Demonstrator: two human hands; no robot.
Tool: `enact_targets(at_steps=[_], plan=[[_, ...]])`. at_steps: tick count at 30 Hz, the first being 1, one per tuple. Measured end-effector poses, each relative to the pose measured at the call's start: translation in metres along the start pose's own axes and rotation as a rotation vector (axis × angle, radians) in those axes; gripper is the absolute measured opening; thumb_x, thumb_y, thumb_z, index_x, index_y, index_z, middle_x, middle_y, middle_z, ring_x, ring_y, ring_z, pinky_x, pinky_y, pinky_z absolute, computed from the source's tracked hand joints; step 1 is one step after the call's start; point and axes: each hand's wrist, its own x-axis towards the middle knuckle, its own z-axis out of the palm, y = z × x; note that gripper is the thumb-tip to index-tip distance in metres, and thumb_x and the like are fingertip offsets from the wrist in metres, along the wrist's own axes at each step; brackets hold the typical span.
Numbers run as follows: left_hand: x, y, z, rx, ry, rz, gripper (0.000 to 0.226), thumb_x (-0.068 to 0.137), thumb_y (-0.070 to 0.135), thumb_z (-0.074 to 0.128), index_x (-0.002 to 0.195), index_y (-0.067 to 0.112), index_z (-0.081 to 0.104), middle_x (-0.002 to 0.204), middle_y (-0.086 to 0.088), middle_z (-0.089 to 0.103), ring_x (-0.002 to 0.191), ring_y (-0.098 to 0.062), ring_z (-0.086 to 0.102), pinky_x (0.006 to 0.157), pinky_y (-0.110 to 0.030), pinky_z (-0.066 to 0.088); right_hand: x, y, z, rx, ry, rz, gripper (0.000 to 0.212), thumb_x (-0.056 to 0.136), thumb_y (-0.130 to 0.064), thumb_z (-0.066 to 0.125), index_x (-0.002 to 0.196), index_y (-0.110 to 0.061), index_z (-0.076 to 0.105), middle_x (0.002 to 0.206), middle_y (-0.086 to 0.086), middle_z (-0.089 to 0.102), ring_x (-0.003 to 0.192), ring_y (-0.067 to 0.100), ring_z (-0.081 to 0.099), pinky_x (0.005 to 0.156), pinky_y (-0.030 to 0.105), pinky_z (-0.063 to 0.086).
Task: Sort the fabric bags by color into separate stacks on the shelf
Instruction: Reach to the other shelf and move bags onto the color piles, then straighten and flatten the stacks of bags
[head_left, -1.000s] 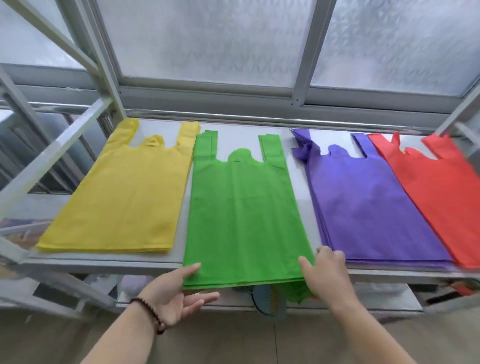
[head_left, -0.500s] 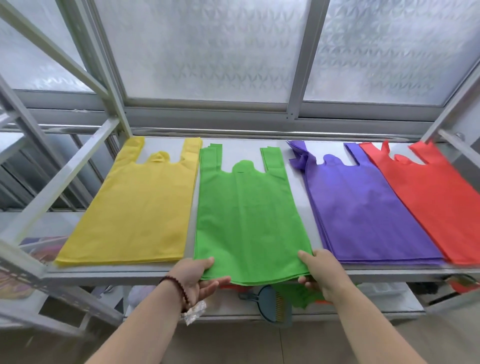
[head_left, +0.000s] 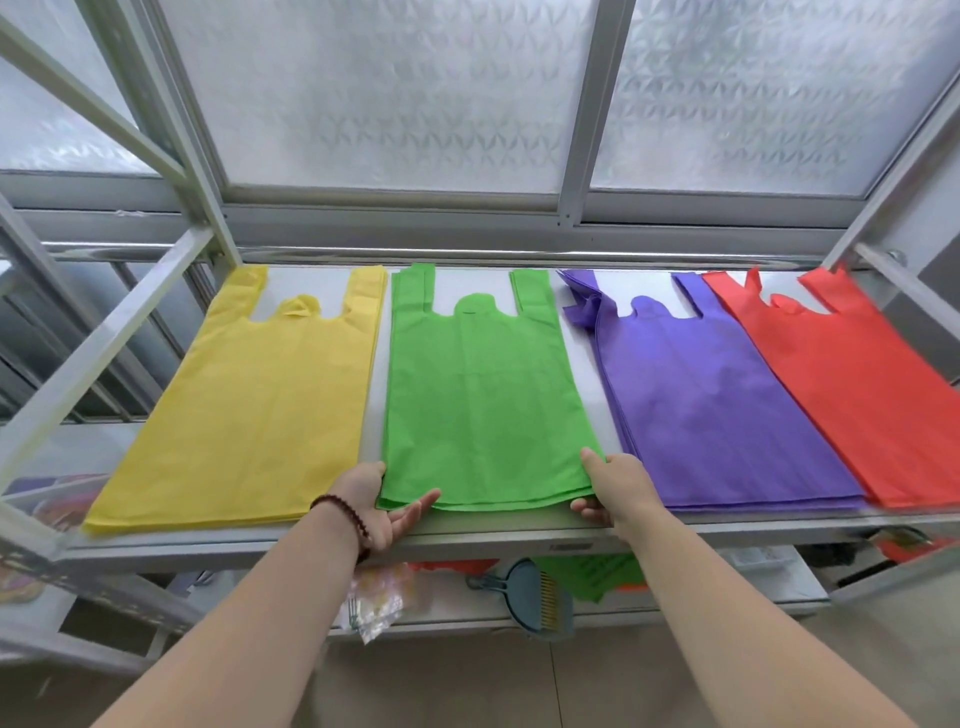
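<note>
Four stacks of fabric bags lie side by side on the grey shelf (head_left: 467, 535): yellow (head_left: 260, 400), green (head_left: 483, 395), purple (head_left: 711, 400) and red (head_left: 862, 384). My left hand (head_left: 384, 499) lies palm up at the green stack's front left corner, with straight fingers under its front edge and the thumb against its side. My right hand (head_left: 618, 488) pinches the front right corner, thumb on top and fingers curled beneath. The purple stack's left handles are crumpled.
Slanted metal frame bars (head_left: 104, 343) cross the left side, and another upright (head_left: 893, 182) stands at the right. A frosted window is behind. On the lower shelf lie a blue dustpan (head_left: 535, 597), a plastic packet (head_left: 379, 603) and more green and red fabric.
Both hands have moved forward onto the shelf with the green stack; its front edge no longer hangs over the shelf's lip. The camera has tilted up.
</note>
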Motion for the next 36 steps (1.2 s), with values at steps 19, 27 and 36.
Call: enact_targets(at_steps=[19,27,36], plan=[[-0.053,-0.031,0.013,1.386,0.454,0.724,0.053,0.092,0.045,0.045,0.124,0.005,0.034,0.121,-0.017,0.054,0.102,-0.031,0.057,0.084,-0.039,0.047,-0.022,0.013,-0.097,-0.535,0.246,-0.302,0.026,0.094,-0.031,0.050,0.102,-0.008,0.059,0.090,0.007,0.060,0.090,0.027,0.054,0.072,0.028,0.034],[-0.046,-0.099,0.147,0.801,-0.063,0.808,0.015,0.093,0.019,0.053,0.103,0.011,0.059,0.102,-0.008,0.065,0.097,-0.022,0.061,0.091,-0.037,0.050,0.046,0.030,-0.222,-0.676,0.306,-0.242,0.050,0.088,-0.021,0.058,0.132,0.001,0.045,0.130,0.023,0.050,0.124,0.034,0.044,0.104,0.037,0.033],[-0.013,-0.118,0.262,0.468,0.104,0.418,0.047,0.080,0.029,0.066,0.114,0.000,0.050,0.075,-0.009,0.050,0.060,-0.022,0.046,0.060,-0.024,0.038,0.079,0.057,-0.252,-0.992,0.195,-0.417,0.041,0.088,-0.032,0.054,0.118,-0.005,0.047,0.124,0.014,0.047,0.117,0.034,0.043,0.099,0.036,0.031]])
